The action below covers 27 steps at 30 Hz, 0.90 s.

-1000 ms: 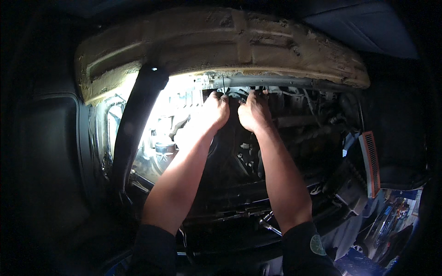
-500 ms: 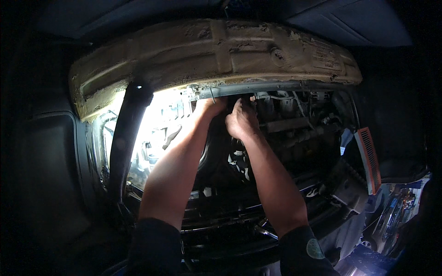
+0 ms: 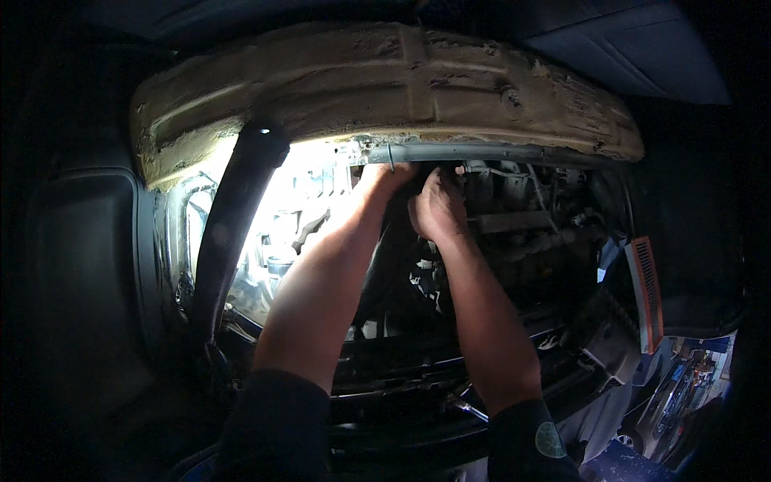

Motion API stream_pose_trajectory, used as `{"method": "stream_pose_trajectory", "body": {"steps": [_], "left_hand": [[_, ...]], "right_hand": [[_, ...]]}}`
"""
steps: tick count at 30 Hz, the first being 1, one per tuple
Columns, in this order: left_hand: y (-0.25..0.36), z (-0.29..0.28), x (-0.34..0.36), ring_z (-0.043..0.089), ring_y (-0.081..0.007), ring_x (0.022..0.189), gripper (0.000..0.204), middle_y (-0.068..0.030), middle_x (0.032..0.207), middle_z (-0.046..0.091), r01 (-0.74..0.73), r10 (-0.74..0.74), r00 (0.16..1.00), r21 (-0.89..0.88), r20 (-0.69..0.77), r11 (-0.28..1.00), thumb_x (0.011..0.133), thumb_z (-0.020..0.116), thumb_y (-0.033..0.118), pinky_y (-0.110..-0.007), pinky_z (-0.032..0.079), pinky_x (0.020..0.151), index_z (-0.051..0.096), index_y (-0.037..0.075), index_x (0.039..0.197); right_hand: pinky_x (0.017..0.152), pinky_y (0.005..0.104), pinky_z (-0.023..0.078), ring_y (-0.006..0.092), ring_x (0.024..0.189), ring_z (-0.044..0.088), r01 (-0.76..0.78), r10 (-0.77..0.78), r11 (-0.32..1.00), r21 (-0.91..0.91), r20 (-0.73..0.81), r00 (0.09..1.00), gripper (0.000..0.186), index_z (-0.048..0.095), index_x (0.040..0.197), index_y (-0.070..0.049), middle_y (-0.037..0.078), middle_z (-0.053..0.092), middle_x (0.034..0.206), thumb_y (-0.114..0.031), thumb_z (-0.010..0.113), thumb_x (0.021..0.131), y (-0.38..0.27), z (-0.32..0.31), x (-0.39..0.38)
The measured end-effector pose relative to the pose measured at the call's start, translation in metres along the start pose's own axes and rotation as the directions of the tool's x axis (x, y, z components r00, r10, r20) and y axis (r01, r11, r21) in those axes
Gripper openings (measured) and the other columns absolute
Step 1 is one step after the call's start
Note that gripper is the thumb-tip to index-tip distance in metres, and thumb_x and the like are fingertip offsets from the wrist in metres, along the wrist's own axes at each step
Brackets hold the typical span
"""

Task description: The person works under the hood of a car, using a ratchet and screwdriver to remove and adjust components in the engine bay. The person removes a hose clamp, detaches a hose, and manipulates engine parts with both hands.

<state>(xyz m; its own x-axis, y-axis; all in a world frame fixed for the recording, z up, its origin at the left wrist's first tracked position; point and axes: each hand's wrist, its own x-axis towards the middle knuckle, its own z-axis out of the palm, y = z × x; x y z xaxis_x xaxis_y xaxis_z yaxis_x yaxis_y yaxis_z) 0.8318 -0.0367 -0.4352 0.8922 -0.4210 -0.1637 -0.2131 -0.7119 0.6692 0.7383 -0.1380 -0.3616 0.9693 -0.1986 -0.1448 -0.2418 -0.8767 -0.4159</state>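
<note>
Both of my arms reach up into a dark engine bay. My left hand goes under the grey metal edge at the back, and its fingers are hidden there. Close beside it on the right, my right hand is curled with its knuckles up. What it holds, if anything, is lost in shadow. A thin metal hook or wire hangs from the edge in front of my left hand. Right of my right hand lie pipes and a small orange-pink piece.
A tan, crumbling foam-like panel overhangs the bay. At left a black bar slants beside a very bright light. An orange-rimmed air filter stands at right. A shiny metal tool or rod lies low in front.
The whole view has shifted, so the scene sits a little further right. Both hands stay at about the same place under the back edge, with their grip looking the same.
</note>
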Motion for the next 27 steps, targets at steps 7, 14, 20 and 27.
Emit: {"method": "stream_pose_trajectory", "body": {"steps": [7,14,20,27], "left_hand": [[-0.020,0.027,0.026,0.065,-0.0353,0.121,0.039,-0.0162,0.127,0.070,0.127,-0.124,0.987,-0.029,0.100,0.991,0.094,0.050,0.031,-0.046,0.052,0.101,0.072,0.011,0.119],[-0.013,0.019,0.000,0.065,-0.0354,0.121,0.039,-0.0162,0.127,0.070,0.061,-0.064,0.997,-0.073,-0.049,0.995,0.095,0.051,0.032,-0.046,0.052,0.101,0.072,0.012,0.120],[-0.005,0.005,0.000,0.065,-0.0355,0.121,0.039,-0.0162,0.127,0.070,0.000,-0.002,0.996,-0.024,-0.088,1.000,0.095,0.051,0.032,-0.046,0.052,0.101,0.071,0.012,0.121],[-0.002,0.008,-0.001,0.065,-0.0356,0.121,0.039,-0.0162,0.127,0.070,-0.039,0.041,0.990,0.023,-0.133,0.999,0.095,0.051,0.033,-0.046,0.052,0.101,0.071,0.013,0.122]], "right_hand": [[0.100,0.0499,0.053,0.0461,0.115,0.064,-0.094,0.091,0.995,0.010,0.180,0.979,0.040,0.056,0.118,0.007,0.032,0.066,0.119,-0.018,0.065,0.088,0.007,0.003,0.009],[0.094,0.0507,0.056,0.0464,0.108,0.068,-0.002,0.003,1.000,-0.017,0.058,0.998,0.044,0.052,0.130,0.011,0.033,0.068,0.117,-0.013,0.053,0.094,0.008,0.013,0.005],[0.101,0.0496,0.052,0.0463,0.116,0.064,0.008,-0.006,1.000,-0.011,0.108,0.994,0.063,0.046,0.136,0.015,0.033,0.065,0.122,-0.019,0.064,0.086,0.011,0.010,0.006],[0.093,0.0528,0.056,0.0466,0.106,0.068,0.088,-0.086,0.983,-0.162,0.021,0.996,0.033,0.059,0.115,0.010,0.033,0.068,0.114,-0.015,0.046,0.098,0.010,0.012,0.007]]}}
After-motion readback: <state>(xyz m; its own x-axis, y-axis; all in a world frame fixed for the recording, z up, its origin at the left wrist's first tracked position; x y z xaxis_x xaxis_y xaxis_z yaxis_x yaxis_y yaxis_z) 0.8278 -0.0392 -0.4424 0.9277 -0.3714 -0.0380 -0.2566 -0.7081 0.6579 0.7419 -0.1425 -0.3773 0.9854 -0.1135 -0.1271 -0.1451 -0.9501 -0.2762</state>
